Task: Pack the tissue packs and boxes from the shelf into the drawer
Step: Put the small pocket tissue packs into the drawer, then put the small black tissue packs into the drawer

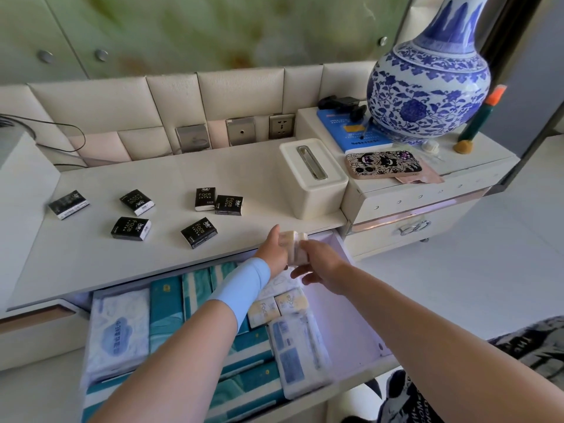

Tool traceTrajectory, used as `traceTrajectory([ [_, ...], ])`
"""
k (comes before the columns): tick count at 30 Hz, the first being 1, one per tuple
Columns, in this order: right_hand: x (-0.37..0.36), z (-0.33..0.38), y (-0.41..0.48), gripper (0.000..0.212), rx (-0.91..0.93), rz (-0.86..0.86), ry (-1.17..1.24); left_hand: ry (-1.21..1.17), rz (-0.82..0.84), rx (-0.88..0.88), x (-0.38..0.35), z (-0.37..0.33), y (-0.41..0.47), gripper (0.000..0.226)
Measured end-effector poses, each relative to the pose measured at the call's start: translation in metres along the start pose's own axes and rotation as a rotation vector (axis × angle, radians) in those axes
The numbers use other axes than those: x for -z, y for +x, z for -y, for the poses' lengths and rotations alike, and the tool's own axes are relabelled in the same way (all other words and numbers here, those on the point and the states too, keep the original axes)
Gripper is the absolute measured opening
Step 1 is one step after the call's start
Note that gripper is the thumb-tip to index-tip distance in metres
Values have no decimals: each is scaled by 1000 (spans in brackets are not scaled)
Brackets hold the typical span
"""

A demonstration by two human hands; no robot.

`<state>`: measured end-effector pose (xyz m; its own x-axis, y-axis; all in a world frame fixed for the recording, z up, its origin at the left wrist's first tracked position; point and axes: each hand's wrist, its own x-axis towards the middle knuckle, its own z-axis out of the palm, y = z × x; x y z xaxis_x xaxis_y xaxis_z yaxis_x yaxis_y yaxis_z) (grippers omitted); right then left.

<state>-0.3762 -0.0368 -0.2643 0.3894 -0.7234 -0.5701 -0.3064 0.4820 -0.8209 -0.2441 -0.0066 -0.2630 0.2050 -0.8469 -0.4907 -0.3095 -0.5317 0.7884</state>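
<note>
Both hands meet over the far right corner of the open drawer (351, 303). My left hand (273, 250) and my right hand (323, 267) together grip a small stack of cream tissue packs (294, 245) just below the shelf's front edge. Inside the drawer lie teal tissue packs (166, 312), a white-blue pack (117, 331), two cream packs (276, 306) and a long white pack (297, 358). Several black tissue packs (199, 232) are scattered on the shelf (152, 264). A cream tissue box (312, 177) stands at the shelf's right end.
To the right a raised cabinet carries a blue-and-white vase (427, 87), a patterned phone (383, 164) and a blue booklet (357, 132). Wall sockets (280, 126) sit behind the shelf. A cable (61, 129) trails at the far left.
</note>
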Motion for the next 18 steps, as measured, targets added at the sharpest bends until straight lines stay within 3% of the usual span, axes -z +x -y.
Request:
traceTrajectory([
  [1, -1, 1, -1, 41, -14, 53, 53, 70, -18, -9, 0, 1, -1, 69],
  [3, 0, 2, -3, 32, 2, 66, 1, 111, -11, -21, -1, 4, 1, 70],
  [6, 14, -4, 10, 26, 28, -131, -118, 353, -8, -69, 4, 4, 1, 65],
  [9, 41, -8, 21, 30, 20, -436, -380, 661, -252, -258, 30, 3, 1, 59],
  [11, 51, -15, 24, 28, -4, -513, -534, 721, -463, -316, 54, 11, 5, 51],
  [14, 48, -30, 30, 29, -45, -498, -514, 841, -641, -163, 82, 30, 7, 45],
  [18, 44, -48, 45, 25, -48, -519, -531, 890, -520, 98, 95, 48, 9, 57],
])
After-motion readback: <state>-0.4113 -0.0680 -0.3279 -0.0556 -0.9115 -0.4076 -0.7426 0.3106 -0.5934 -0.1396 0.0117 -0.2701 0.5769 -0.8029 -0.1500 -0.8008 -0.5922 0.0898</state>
